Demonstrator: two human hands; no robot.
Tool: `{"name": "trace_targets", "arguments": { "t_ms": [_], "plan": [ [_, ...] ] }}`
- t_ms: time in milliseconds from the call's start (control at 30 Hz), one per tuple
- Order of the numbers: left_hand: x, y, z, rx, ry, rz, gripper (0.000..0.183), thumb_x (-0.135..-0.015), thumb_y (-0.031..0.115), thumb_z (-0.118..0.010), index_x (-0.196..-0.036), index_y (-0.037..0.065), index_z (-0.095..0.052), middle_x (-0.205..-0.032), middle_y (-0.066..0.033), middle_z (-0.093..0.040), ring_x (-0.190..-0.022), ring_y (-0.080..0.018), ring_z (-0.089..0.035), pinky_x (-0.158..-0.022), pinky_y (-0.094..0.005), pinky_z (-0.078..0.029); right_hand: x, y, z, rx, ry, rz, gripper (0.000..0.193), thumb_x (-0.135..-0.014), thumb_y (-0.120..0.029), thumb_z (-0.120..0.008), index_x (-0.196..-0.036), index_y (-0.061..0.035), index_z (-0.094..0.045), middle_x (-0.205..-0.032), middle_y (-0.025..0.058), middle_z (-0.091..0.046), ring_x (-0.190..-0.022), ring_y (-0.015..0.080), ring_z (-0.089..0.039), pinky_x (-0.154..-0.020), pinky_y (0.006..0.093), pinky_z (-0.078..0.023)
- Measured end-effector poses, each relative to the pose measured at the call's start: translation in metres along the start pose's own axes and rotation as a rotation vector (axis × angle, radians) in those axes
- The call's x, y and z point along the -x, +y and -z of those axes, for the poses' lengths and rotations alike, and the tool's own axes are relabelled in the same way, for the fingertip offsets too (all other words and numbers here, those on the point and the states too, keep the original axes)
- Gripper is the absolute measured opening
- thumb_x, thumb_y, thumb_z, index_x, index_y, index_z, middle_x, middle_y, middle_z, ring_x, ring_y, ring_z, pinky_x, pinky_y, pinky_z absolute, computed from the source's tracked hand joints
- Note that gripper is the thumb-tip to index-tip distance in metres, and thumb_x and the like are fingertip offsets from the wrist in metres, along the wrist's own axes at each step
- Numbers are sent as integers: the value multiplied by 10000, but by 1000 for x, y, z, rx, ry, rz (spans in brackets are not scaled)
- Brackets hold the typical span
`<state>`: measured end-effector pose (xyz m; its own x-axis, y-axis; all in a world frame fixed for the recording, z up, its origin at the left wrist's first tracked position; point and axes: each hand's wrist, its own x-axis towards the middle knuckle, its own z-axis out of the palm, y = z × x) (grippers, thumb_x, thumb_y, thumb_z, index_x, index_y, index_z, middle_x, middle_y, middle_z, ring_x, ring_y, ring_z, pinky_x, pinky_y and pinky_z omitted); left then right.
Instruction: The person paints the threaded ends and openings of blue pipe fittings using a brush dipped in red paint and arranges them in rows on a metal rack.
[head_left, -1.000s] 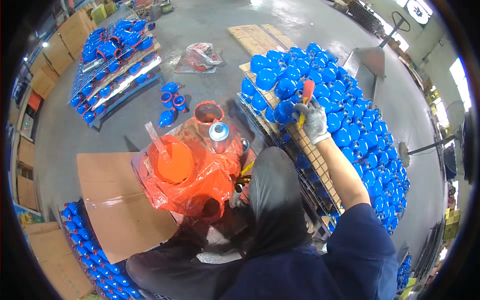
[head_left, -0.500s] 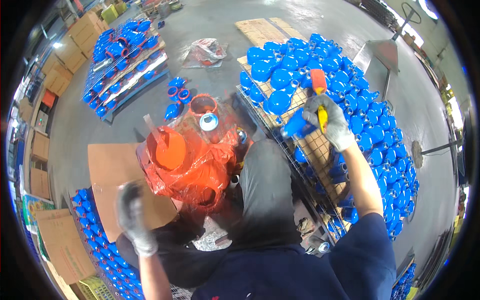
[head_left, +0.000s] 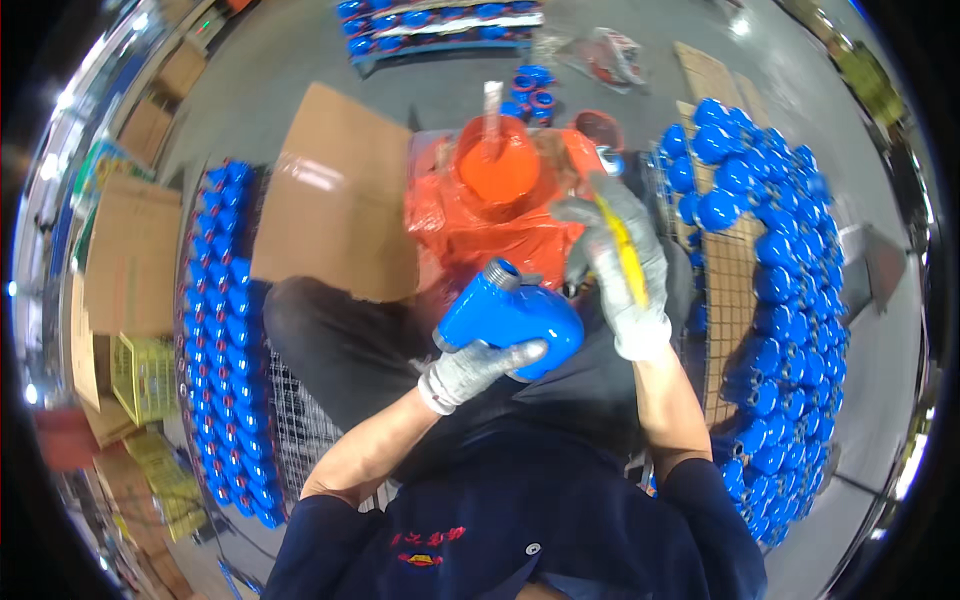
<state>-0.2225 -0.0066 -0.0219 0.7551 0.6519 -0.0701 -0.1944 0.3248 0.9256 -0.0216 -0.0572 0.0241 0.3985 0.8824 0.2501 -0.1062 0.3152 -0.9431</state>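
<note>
My left hand (head_left: pixel 468 375) is closed round a glossy blue pipe fitting (head_left: pixel 545 325) over my lap. The fitting has a rounded bowl at one side and a bare threaded metal end pointing up and away. In my right hand (head_left: pixel 640 265), just right of the fitting, is a paintbrush with a yellow handle (head_left: pixel 622 250); its bristles cannot be made out. Both hands wear grey gloves. Ahead of the fitting stands a tub (head_left: pixel 467 150) of orange-red paint with a pale flat stick (head_left: pixel 493 105) upright in it, on a stand draped in paint-covered plastic (head_left: pixel 440 225).
A cardboard sheet (head_left: pixel 335 200) leans left of the paint. Rows of blue fittings (head_left: pixel 222 340) stand on my left, and many more (head_left: pixel 780 300) crowd a pallet on my right. A can (head_left: pixel 608 160) and a red-rimmed pot (head_left: pixel 598 130) sit beyond my right hand. A loaded rack (head_left: pixel 440 45) stands far ahead.
My view has swung left. My right hand has come back from the right pallet with the brush. My left hand, empty before, now holds a blue fitting over my lap.
</note>
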Motion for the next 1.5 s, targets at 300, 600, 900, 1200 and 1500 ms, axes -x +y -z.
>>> {"name": "trace_targets", "arguments": {
  "t_ms": [300, 600, 900, 1200, 1500],
  "plan": [
    [39, 28, 65, -1059, 227, -393, 694, -733, 211, -937, -1314, 4, -620, -1242, -180, -679, -1129, -295, -689, -990, -387, -550, 3, -7, 4, 103, 101, -56, 390, -899, -188, -793, -1231, -34, -656, -1076, 49, -687, -898, 129, -636, -736, 278, -499],
    [39, 37, 60, -1381, -13, -421, 760, -676, 343, -949, -1305, 69, -619, -1299, -180, -634, -1110, -367, -685, -944, -417, -574, -25, -67, -34, 447, -444, -245, 146, -959, -169, -708, -1015, -41, -666, -924, 10, -641, -838, 113, -592, -760, 266, -460],
    [46, 32, 53, -1108, -14, -273, 671, -716, 308, -940, -1264, 52, -651, -1199, -160, -682, -1053, -310, -711, -912, -375, -579, -21, -73, -43, 579, -513, -250, 139, -946, -163, -724, -986, -41, -669, -907, 17, -650, -832, 123, -614, -757, 290, -493],
    [61, 29, 43, 88, 51, 385, 557, -930, 258, -783, -1383, 75, -516, -1232, -72, -657, -1148, -205, -648, -990, -388, -545, -8, -48, -45, 860, -583, 742, 322, -717, -162, -829, -1000, -77, -699, -802, 30, -604, -687, 224, -600, -579, 353, -478],
    [54, 35, 34, 1261, -451, 538, 1010, -866, 764, -603, -1574, 100, -324, -1418, -296, -515, -1031, -574, -647, -688, -554, -622, -25, -34, -16, 748, -676, 911, 281, -726, -185, -775, -1004, -149, -753, -828, -11, -588, -729, 184, -580, -649, 332, -466]
  ]
}}
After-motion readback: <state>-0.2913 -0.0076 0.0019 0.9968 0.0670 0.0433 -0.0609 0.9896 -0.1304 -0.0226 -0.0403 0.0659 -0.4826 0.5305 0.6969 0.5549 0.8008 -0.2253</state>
